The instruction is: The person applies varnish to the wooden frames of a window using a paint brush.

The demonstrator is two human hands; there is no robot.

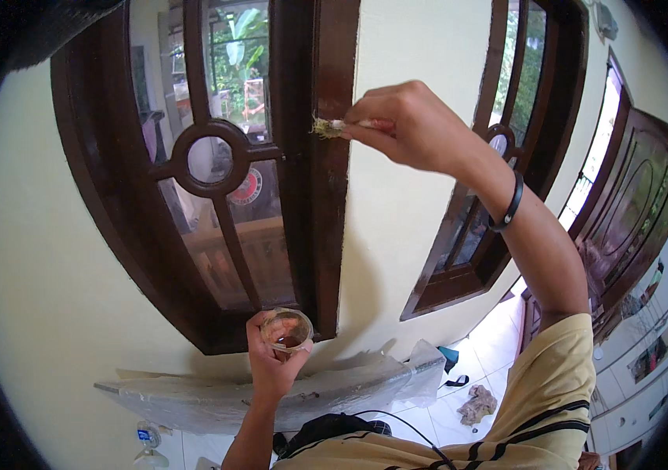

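Note:
My left hand [272,370] holds a clear plastic cup [287,320] with a little reddish-brown liquid at its bottom. The cup is below the sill of a dark brown wooden window frame [334,235]. Raised high, my right hand [410,126] grips a small brush [329,128] with ragged, yellowish bristles. Its bristle end is in front of the frame's right jamb; whether it touches the wood I cannot tell. Glass panes [240,70] and a round wooden ring [210,158] fill the window.
A second brown window [457,252] and a carved wooden door [633,205] are to the right. Below the sill lies a long plastic-covered slab [310,396]. A crumpled rag [478,405] lies on the white tiles, and a plastic bottle [147,435] stands at lower left.

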